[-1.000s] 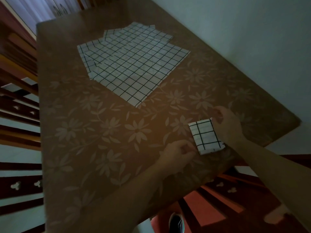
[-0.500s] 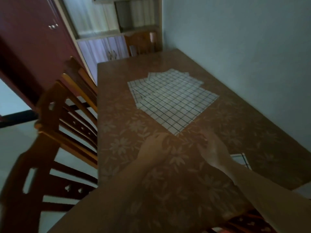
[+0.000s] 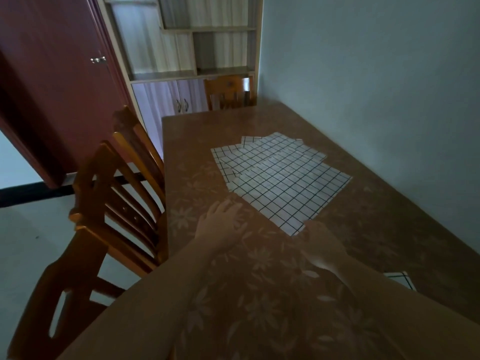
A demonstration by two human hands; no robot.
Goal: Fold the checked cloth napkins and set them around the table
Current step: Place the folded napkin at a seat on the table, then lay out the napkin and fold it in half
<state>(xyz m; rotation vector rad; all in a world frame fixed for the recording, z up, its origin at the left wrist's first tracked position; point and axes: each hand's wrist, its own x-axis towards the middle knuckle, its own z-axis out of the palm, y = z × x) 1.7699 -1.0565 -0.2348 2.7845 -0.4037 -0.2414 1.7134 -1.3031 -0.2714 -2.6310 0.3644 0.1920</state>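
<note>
A pile of several flat white napkins with a black check (image 3: 280, 178) lies spread on the brown flowered table (image 3: 376, 229), toward the wall side. My left hand (image 3: 220, 224) hovers open, fingers spread, just left of the pile's near edge. My right hand (image 3: 322, 242) is at the pile's nearest corner, fingertips touching or almost touching the top napkin; whether it grips the cloth is unclear. A small folded checked napkin (image 3: 398, 279) lies near the table's right front edge, partly hidden behind my right forearm.
Two wooden slat-back chairs (image 3: 117, 193) stand along the table's left side, and another chair (image 3: 228, 92) at its far end. A dark red cabinet (image 3: 57, 87) and a shelf unit with cupboard doors (image 3: 187, 74) stand behind. A pale wall runs along the right.
Both hands left the small folded napkin near the front edge and moved forward to the near edge of the flat pile. The view tilted up, showing chairs and cabinets.
</note>
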